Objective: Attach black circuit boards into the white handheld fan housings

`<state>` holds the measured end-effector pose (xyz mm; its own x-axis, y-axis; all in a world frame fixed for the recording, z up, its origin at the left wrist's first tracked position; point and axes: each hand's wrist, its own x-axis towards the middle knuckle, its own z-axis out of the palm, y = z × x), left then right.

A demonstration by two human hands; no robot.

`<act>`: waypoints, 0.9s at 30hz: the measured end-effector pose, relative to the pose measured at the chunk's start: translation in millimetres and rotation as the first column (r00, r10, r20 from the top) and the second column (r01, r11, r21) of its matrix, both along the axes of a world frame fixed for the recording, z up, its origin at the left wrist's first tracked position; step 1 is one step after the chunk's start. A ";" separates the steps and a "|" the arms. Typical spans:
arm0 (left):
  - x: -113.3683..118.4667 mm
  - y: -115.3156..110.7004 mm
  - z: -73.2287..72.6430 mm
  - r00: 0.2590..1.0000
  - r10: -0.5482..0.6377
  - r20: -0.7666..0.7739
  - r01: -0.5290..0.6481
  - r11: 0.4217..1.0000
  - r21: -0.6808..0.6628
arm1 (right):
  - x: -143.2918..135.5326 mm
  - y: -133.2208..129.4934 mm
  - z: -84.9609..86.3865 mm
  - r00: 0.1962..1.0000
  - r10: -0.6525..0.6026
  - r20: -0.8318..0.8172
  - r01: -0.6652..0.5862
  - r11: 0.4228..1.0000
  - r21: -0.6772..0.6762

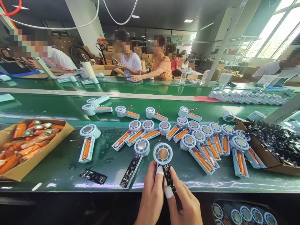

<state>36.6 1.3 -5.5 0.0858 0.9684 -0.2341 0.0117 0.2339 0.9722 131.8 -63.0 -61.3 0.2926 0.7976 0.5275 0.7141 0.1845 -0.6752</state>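
My left hand [151,192] is closed round the handle of a light blue handheld fan [162,150], its round head pointing away from me. My right hand [186,200] pinches a black circuit board [167,175] at the handle, over its face; whether the board is seated inside cannot be made out. White tape or a cover wraps a fingertip on each hand. Just left lies another fan [141,145] with a circuit board [131,170] along its handle. A loose circuit board [93,176] lies flat farther left.
A cardboard box of orange batteries [35,140] stands at left, a box of black circuit boards [274,140] at right. Several fans with orange batteries [203,156] cover the green bench [58,175]. More fans [246,214] sit below its edge. Co-workers [161,64] are across the line.
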 end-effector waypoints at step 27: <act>-17.4 -1.5 -4.9 0.950 -0.248 -0.191 0.266 0.961 0.079 | 17.5 13.4 19.4 0.852 0.036 0.522 0.026 0.993 -0.112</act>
